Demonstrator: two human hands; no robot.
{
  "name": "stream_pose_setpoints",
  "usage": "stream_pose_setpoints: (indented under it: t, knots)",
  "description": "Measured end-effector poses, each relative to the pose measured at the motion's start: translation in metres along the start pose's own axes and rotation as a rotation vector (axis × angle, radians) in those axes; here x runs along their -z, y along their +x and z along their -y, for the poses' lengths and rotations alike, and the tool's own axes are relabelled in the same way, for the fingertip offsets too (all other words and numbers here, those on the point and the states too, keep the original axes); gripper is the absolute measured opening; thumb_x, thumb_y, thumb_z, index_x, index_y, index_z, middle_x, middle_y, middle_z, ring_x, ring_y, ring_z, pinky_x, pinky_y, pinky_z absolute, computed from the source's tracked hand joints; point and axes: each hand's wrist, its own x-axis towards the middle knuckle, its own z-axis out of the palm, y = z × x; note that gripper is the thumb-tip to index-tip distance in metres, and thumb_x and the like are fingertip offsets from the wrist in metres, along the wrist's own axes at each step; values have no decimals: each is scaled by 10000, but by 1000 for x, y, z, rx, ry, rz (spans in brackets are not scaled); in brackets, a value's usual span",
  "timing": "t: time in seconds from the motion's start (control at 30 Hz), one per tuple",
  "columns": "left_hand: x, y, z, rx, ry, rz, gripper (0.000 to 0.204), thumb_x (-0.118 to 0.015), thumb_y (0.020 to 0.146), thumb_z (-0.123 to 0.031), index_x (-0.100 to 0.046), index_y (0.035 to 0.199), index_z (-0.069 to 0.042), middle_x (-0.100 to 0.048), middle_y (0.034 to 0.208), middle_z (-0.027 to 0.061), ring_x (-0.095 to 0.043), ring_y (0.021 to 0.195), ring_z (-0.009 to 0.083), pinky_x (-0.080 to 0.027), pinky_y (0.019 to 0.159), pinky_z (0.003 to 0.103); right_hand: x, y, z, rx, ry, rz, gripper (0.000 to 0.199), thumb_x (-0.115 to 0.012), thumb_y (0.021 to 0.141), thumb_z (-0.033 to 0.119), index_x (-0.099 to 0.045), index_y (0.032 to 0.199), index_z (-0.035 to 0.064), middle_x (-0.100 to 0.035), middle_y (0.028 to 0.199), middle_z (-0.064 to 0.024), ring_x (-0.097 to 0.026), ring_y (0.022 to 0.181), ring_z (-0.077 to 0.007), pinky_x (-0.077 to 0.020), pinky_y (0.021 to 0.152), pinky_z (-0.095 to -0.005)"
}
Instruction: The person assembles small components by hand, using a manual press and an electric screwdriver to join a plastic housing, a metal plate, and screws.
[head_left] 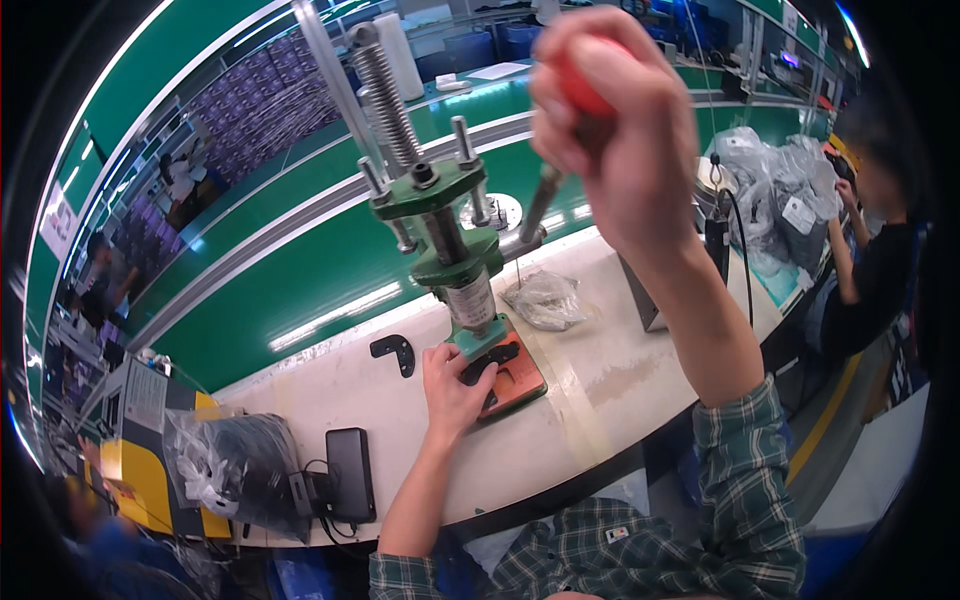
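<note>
A green hand press [455, 260] with a tall spring stands on the workbench in front of me. My right hand [640, 150], raised and slightly blurred, is closed around the red knob [588, 85] at the end of the press lever [542, 208]. Under the ram, my left hand [452, 398] grips a black plastic part [495, 360] between thumb and fingers. That part lies on the orange plate [527, 372] of the press base; my fingers and the ram hide some of it. Left of the press lies a curved black piece [396, 350], touched by neither hand.
A crumpled clear bag [548, 300] lies right of the press. At the left are a bag of dark parts [245, 465], a black box [349, 475] with cables and a yellow-grey box [135, 470]. Behind runs a green conveyor [330, 310]. Another person [870, 240] works at the right beside bagged goods [790, 190].
</note>
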Motion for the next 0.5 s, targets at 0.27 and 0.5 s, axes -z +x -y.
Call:
stream_pose_setpoints:
  t: [0.27,0.5]
  knots:
    - [-1,2,1,22,-21,4,289,-863,767,-189,-795,976,-1,-599,991,86,-518,1008,301,-481,903,413,26,-86,34,48,189,174,167,-586,949,180,-570,972,15,-594,760,-88,-548,646,-153,-437,667,-329]
    - [-1,0,1,51,-64,3,277,-862,766,-180,-802,973,-6,-608,977,91,-522,1007,305,-483,902,413,55,-159,24,127,7,323,57,-669,879,81,-625,846,70,-678,764,-37,-713,747,-229,-526,891,-429]
